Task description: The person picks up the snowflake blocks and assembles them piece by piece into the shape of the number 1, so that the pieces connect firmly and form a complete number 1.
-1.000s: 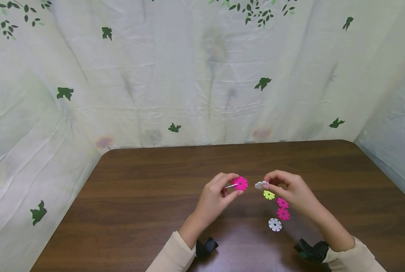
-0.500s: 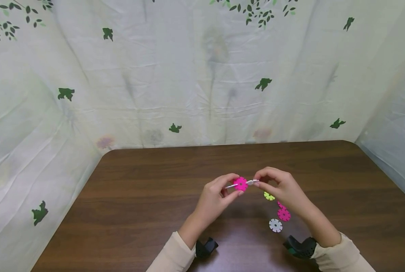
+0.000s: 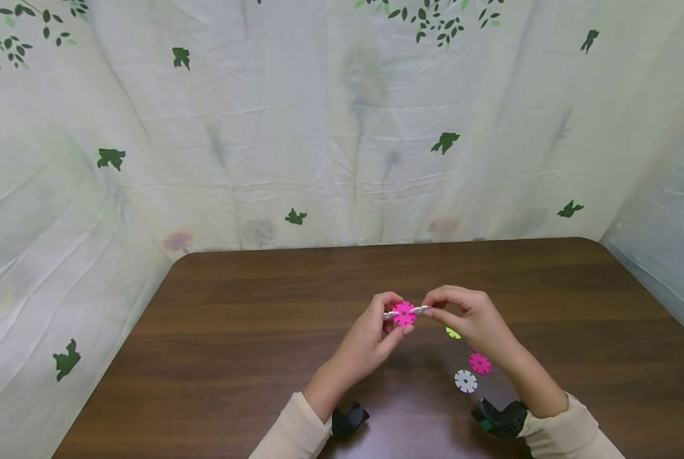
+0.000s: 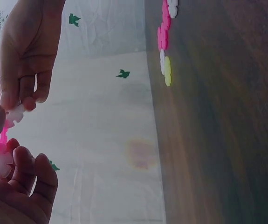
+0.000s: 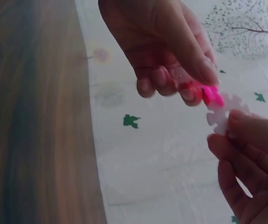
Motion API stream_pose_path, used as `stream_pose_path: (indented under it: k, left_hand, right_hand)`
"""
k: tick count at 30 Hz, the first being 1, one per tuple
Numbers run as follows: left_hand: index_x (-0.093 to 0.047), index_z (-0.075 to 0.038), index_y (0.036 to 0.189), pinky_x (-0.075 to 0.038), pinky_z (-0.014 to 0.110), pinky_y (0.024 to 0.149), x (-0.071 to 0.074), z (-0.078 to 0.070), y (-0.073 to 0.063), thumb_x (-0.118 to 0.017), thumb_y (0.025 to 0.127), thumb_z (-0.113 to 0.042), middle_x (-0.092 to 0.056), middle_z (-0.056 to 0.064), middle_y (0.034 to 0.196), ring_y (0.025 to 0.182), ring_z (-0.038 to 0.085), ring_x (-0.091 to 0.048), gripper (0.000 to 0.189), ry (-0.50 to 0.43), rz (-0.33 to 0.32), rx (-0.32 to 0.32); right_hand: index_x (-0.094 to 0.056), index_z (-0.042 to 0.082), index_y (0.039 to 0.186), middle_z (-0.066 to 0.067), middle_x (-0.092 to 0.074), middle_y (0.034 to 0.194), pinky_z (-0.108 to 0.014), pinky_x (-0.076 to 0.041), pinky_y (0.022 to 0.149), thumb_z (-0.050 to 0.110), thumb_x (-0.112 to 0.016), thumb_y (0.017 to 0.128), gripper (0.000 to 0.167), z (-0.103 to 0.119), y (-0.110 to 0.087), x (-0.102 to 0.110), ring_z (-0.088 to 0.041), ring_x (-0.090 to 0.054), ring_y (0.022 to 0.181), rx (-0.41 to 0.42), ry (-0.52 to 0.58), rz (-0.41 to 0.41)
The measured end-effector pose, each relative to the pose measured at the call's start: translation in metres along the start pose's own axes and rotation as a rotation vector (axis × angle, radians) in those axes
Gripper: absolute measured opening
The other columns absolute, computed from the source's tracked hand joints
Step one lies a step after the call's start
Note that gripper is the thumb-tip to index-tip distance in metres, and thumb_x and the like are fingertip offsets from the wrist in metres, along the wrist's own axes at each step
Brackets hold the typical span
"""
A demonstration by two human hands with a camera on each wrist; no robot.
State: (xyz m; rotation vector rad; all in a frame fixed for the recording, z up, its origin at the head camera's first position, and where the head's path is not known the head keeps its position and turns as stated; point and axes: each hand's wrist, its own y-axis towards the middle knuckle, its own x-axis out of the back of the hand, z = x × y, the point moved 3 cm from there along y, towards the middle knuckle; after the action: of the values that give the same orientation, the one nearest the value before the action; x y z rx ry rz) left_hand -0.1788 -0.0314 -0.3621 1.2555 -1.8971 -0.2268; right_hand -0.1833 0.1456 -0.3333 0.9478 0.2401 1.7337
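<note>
In the head view my left hand (image 3: 364,341) pinches a pink notched disc (image 3: 404,313) between thumb and fingers, above the table. A white notched disc (image 4: 1,164) is joined to the pink one on the palm side, partly covered by my fingers. My right hand (image 3: 470,319) pinches another white notched disc (image 5: 224,109) by its edge. That disc meets the pink disc's right side, set edge-on to it in the head view. In the right wrist view the pink and white rims overlap at the join.
On the brown table (image 3: 232,357), below my right hand, lie a yellow disc (image 3: 453,333), a pink disc (image 3: 480,363) and a white disc (image 3: 465,381). My right hand partly hides others there. A pale leaf-printed curtain (image 3: 319,127) hangs behind the table.
My right hand has moved left, bringing its white disc from over the yellow disc to the pink disc's edge. My left hand has barely moved, turning its discs slightly.
</note>
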Motion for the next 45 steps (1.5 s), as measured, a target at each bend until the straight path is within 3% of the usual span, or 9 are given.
stream_pose_path:
  k: [8,19,25,34,40,45]
  left_hand:
    - [-0.038,-0.001,0.115,-0.045,0.020,0.065,-0.001,0.001,0.000,-0.065,0.082,-0.008,-0.051,0.004,0.098,0.074,0.013,-0.049,0.043,-0.015,-0.009,0.009]
    - [-0.048,-0.008,0.117,-0.044,0.025,0.083,0.005,0.003,0.001,-0.071,0.078,-0.020,-0.051,0.003,0.108,0.096,0.010,-0.050,0.047,0.033,-0.103,0.029]
    - [-0.050,-0.006,0.116,-0.045,0.024,0.081,0.003,0.001,0.002,-0.074,0.075,-0.016,-0.051,0.002,0.106,0.095,0.011,-0.051,0.048,0.046,-0.107,0.006]
    - [-0.050,-0.005,0.113,-0.047,0.027,0.079,0.000,-0.004,0.002,-0.072,0.076,-0.011,-0.050,0.005,0.104,0.094,0.018,-0.052,0.044,0.056,-0.090,-0.034]
    - [-0.052,-0.007,0.109,-0.045,0.020,0.078,-0.001,-0.003,0.001,-0.074,0.074,-0.011,-0.051,0.003,0.103,0.092,0.017,-0.053,0.041,0.066,-0.117,-0.055]
    - [-0.055,-0.007,0.105,-0.047,0.023,0.076,-0.001,-0.002,0.001,-0.075,0.073,-0.010,-0.053,0.003,0.100,0.088,0.016,-0.054,0.038,0.085,-0.160,-0.107]
  right_hand:
    - [-0.066,0.013,0.088,0.006,-0.062,0.084,-0.022,-0.047,0.058,-0.001,-0.069,0.074,0.020,0.001,0.000,-0.002,-0.009,-0.055,0.071,-0.007,0.015,-0.006]
    - [-0.063,0.006,0.093,-0.004,-0.062,0.085,-0.027,-0.051,0.061,-0.002,-0.068,0.075,0.020,-0.006,-0.003,-0.006,-0.017,-0.060,0.071,-0.144,0.141,-0.020]
    - [-0.063,0.006,0.096,-0.005,-0.062,0.085,-0.027,-0.047,0.051,0.002,-0.067,0.078,0.019,-0.008,-0.004,-0.008,-0.017,-0.058,0.067,-0.199,0.170,0.007]
    - [-0.060,0.000,0.098,-0.011,-0.060,0.086,-0.035,-0.052,0.062,-0.003,-0.066,0.078,0.022,-0.008,-0.005,-0.013,-0.020,-0.060,0.068,-0.205,0.278,0.015]
    - [-0.059,-0.001,0.097,-0.012,-0.060,0.087,-0.033,-0.052,0.063,-0.003,-0.065,0.078,0.020,-0.006,-0.006,-0.016,-0.020,-0.061,0.069,-0.210,0.312,0.028]
    - [-0.058,-0.002,0.098,-0.013,-0.059,0.087,-0.032,-0.052,0.064,-0.004,-0.065,0.078,0.021,-0.005,-0.005,-0.016,-0.021,-0.061,0.069,-0.218,0.316,0.035]
